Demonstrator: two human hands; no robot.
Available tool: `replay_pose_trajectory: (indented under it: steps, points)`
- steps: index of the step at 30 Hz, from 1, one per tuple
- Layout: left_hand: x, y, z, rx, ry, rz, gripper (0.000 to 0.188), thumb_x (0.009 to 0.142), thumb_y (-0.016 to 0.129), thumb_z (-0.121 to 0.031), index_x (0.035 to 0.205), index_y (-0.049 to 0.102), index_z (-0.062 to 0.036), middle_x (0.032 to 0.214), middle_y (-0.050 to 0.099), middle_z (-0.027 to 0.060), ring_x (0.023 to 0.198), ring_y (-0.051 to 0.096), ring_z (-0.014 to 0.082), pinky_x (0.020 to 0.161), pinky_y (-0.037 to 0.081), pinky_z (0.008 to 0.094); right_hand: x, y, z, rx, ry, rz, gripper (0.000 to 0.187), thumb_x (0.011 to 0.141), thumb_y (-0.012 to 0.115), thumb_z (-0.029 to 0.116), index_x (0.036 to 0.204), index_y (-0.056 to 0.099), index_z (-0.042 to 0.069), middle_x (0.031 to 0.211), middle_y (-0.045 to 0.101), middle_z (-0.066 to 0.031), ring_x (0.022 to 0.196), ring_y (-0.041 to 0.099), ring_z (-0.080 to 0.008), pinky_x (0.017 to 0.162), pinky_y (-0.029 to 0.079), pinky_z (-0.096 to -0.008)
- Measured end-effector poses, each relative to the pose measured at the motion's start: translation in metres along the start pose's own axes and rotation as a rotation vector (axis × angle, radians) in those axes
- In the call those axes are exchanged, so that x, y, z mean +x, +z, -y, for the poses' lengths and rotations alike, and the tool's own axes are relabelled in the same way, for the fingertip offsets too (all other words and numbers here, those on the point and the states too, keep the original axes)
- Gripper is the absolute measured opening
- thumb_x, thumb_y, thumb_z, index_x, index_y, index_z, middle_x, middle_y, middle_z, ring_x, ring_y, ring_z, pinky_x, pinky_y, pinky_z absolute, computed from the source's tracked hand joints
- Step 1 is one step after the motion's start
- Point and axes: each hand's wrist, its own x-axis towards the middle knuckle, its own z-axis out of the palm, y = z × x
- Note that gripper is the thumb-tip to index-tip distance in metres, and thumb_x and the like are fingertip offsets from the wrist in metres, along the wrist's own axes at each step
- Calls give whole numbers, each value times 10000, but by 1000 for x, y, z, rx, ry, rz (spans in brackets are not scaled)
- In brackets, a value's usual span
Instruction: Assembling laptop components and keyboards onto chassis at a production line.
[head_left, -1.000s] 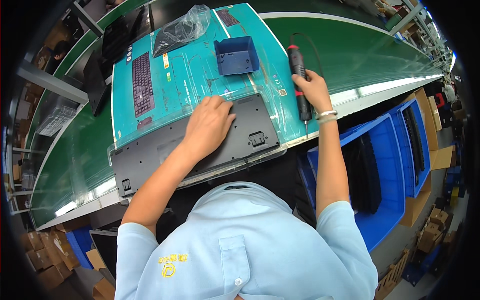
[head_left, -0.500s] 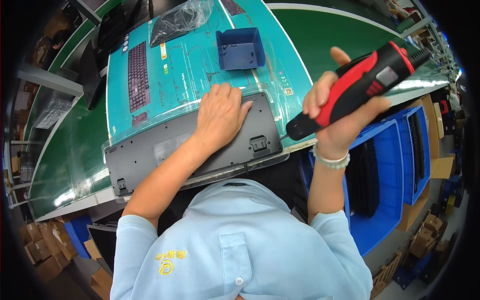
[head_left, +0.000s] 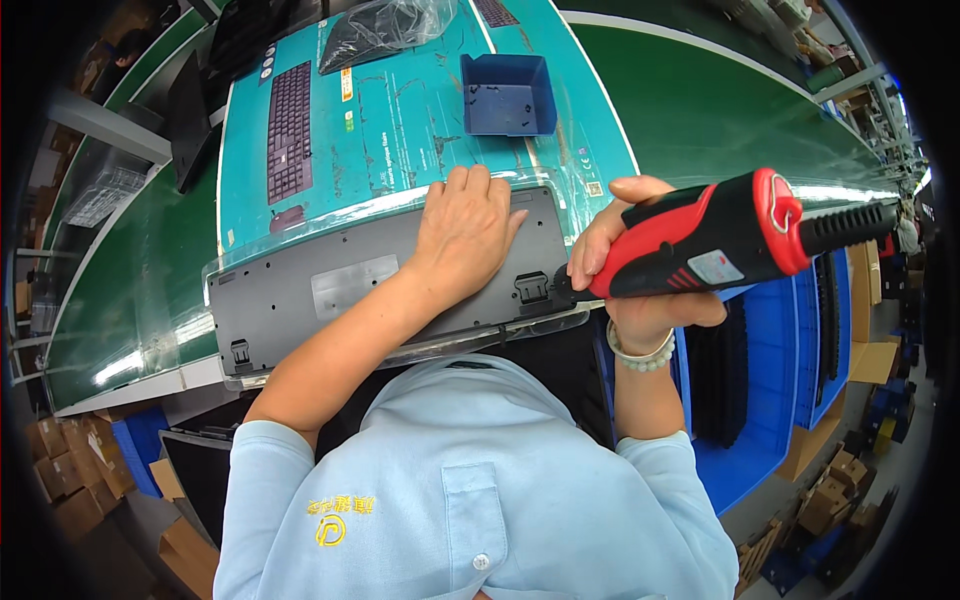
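Observation:
A dark grey keyboard (head_left: 490,292) lies face down in front of me, its screw holes, feet and pale label showing. My left hand (head_left: 462,232) presses on its back right of the middle, fingers bent over the far edge and thumb apart. In my right hand (head_left: 650,312) is a red and black electric screwdriver (head_left: 690,250), held nearly level. Its nose is at the keyboard's right end, beside the foot there; the bit's tip is hidden. Beyond the keyboard stands a small dark blue bin (head_left: 510,105) with a few small dark pieces in it.
A teal printed cardboard sheet (head_left: 400,130) and clear plastic lie under the keyboard on the green bench (head_left: 690,110). A bagged dark item (head_left: 385,35) lies farther back. Blue crates (head_left: 770,390) holding stacked dark pieces are at my right.
My right hand has brought the screwdriver lower and nearer the keyboard's right end, tilting it toward level. My left hand stays on the keyboard.

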Motion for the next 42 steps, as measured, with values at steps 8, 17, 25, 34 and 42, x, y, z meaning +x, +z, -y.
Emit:
replay_pose_trajectory:
  steps: [8,17,25,34,42]
  points:
    - [0,6,3,1,62,-123,236,836,656,-258,864,565,-42,848,497,97,769,458,237,643,385,364,-7,-1,-9,-11,-66,11,1227,557,417,971,1201,501,-70,596,589,-84,421,544,-138,382,465,-247]
    - [-4,-3,6,-132,119,-78,192,830,657,-213,923,588,-60,889,515,82,823,476,239,717,390,357,-3,-3,1,16,-83,1,1243,554,377,986,1222,496,-55,603,589,-79,414,536,-138,387,467,-243]
    - [-16,-30,-6,-494,357,266,243,776,702,-133,1002,618,-110,967,537,48,919,499,232,848,378,363,5,-5,8,165,-179,35,1237,566,358,984,1243,491,-43,596,578,-75,408,523,-130,379,458,-237]
    - [-22,-9,-3,-558,414,107,205,805,677,-122,1005,632,-118,1015,567,40,951,509,228,897,371,388,-3,-2,0,-20,-79,-32,1189,573,395,965,1209,499,-34,605,582,-79,419,525,-129,390,468,-246]
    - [20,4,5,-547,653,125,149,842,607,-130,987,642,-142,1003,593,20,961,517,215,932,356,391,-7,-4,-9,83,-114,-79,1147,577,428,950,1177,508,-24,608,583,-81,426,525,-129,396,465,-244]
